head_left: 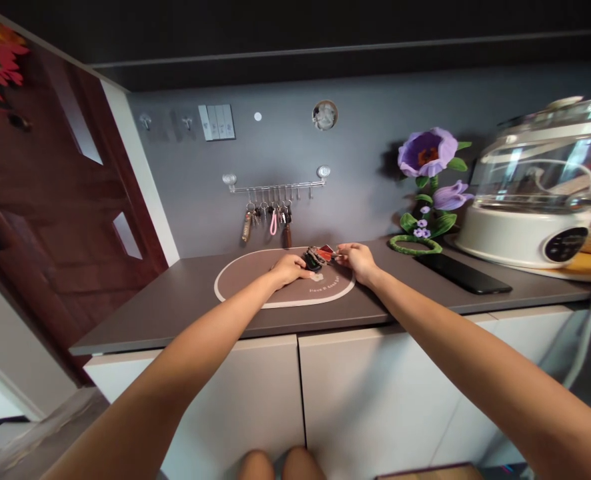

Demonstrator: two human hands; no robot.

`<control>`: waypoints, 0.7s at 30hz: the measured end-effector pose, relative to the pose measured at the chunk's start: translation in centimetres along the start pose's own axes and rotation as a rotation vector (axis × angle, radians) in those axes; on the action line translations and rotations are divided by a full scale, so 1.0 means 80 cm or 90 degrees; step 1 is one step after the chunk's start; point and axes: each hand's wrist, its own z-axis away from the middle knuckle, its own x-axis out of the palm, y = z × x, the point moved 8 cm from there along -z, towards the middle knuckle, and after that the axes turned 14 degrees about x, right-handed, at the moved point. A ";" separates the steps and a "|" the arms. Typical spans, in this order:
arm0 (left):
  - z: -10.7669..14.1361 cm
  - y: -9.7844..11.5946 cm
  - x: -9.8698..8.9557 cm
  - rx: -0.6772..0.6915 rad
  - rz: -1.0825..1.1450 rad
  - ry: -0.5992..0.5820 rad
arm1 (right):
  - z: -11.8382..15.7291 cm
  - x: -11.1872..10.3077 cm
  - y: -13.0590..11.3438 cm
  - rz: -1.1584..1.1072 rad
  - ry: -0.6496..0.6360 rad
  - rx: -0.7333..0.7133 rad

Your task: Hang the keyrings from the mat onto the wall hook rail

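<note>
A bunch of keys point(319, 256) with a black fob-like piece, a beaded or chain-like strap and a red tag lies over the oval brown mat point(245, 280). From the left, my left hand point(291, 269) grips the black piece between thumb and fingers. On the other side, my right hand point(356, 259) is closed in a pinch at the bunch's right end, near the red tag. The exact small part between its fingertips is too small to make out. Both hands are just above or resting on the mat's right half.
Several keys point(270, 215) hang from a hooked rail point(278, 187) on the grey wall. At the right stand a purple fabric flower point(428, 153), a black phone point(468, 275) and a white appliance with a clear top point(520, 230). A dark cabinet point(295, 40) overhangs the counter point(140, 303).
</note>
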 end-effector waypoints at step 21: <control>-0.004 0.005 0.003 0.046 -0.097 -0.019 | -0.003 0.004 0.001 0.008 0.014 0.013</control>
